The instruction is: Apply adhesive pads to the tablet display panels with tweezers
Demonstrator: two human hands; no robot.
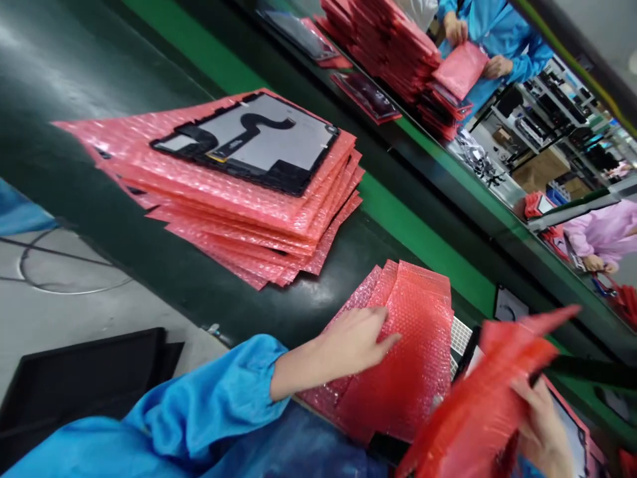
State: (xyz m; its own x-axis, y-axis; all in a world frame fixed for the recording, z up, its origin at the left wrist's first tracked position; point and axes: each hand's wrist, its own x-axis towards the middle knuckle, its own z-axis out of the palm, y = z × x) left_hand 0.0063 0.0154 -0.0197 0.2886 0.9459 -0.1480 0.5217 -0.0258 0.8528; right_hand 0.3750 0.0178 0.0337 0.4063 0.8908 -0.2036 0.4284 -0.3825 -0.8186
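Observation:
My left hand [355, 342] lies with fingers stretched flat on a small pile of empty red bubble-wrap bags [408, 358] at the near edge of the dark belt. My right hand [540, 425], low at the right, grips one red bubble-wrap bag [488, 398] lifted off the table; its fingers curl round the bag's edge. A tablet panel [572, 425] shows partly behind that bag. Further left sits a tall stack of filled red bags [239, 206] with a bare tablet panel and black flex cable [249, 143] lying on top.
A green stripe [423, 236] runs along the dark conveyor belt [74, 79]. Across it, a person in a blue coat [502, 40] handles a red bag beside more red stacks [393, 46]. Another person in pink [602, 236] works at the right. A black tray [84, 378] sits low left.

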